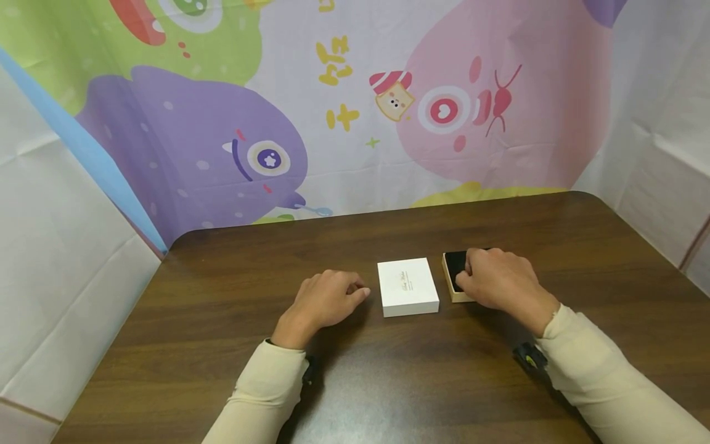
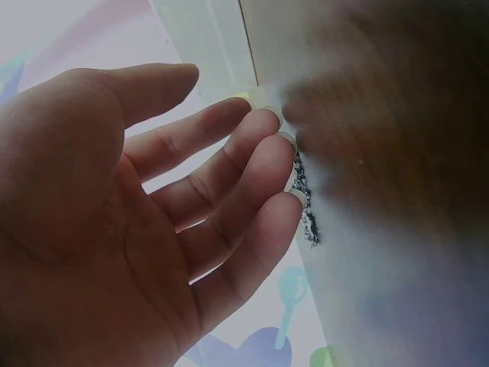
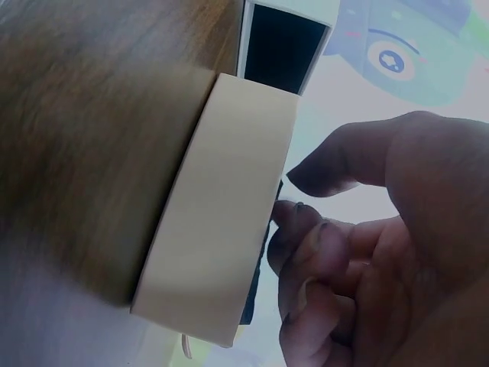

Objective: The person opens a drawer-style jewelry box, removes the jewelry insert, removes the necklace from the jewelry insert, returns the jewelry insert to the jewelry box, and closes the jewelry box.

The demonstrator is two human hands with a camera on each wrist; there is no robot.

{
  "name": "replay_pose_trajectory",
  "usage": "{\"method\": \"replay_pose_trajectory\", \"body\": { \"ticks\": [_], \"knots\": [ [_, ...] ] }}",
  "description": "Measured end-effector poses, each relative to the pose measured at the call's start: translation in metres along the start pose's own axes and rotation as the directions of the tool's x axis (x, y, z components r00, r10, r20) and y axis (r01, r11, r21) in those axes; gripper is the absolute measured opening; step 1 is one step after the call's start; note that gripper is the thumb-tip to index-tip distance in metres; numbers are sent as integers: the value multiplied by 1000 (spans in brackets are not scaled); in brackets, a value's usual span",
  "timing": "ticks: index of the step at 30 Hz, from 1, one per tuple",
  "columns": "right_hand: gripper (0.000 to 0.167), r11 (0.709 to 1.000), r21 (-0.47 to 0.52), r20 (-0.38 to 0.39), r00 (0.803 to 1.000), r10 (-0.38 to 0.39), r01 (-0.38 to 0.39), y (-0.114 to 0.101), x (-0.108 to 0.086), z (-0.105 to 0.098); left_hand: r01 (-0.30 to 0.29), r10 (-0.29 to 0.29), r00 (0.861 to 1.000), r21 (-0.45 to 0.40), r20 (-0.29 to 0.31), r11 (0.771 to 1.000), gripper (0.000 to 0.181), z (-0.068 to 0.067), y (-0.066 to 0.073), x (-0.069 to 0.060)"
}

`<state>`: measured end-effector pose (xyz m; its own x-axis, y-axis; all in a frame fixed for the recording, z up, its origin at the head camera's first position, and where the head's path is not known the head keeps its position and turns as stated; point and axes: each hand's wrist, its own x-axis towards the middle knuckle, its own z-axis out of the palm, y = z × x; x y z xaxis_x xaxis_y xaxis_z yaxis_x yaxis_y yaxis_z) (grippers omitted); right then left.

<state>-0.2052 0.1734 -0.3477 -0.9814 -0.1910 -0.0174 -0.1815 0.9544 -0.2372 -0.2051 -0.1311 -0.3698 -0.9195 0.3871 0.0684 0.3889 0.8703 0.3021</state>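
My left hand (image 1: 327, 299) is held low over the table, just left of a white box sleeve (image 1: 408, 285) with small gold lettering, not touching it. Its fingers are loosely bent, with no object between them. Past the fingertips in the left wrist view lies a small dark, silvery, textured strip (image 2: 307, 210), partly covered and of unclear kind. My right hand (image 1: 499, 282) is over a cream box drawer (image 3: 218, 199) with black lining (image 1: 455, 265). Loosely curled fingers reach the lining's edge; the thumb stands apart, and no held object shows.
Both boxes stand side by side on a dark brown wooden table (image 1: 388, 382). In the right wrist view the sleeve's dark end faces the drawer, and a thin ribbon (image 3: 186, 345) sticks out of the drawer's other end. A cartoon-printed curtain (image 1: 355, 154) hangs behind the table.
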Motion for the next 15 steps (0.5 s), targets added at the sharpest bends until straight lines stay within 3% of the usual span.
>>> {"method": "replay_pose_trajectory", "body": {
  "ticks": [7, 15],
  "knots": [
    [13, 1000, 5, 2, 1000, 3, -3, 1, 1, 0, -5, 5, 1000, 2, -4, 1000, 21, 0, 0, 0],
    [33, 1000, 0, 12, 1000, 0, 0, 1, 2, 2, -4, 4, 1000, -6, 3, 1000, 21, 0, 0, 0]
  ]
}}
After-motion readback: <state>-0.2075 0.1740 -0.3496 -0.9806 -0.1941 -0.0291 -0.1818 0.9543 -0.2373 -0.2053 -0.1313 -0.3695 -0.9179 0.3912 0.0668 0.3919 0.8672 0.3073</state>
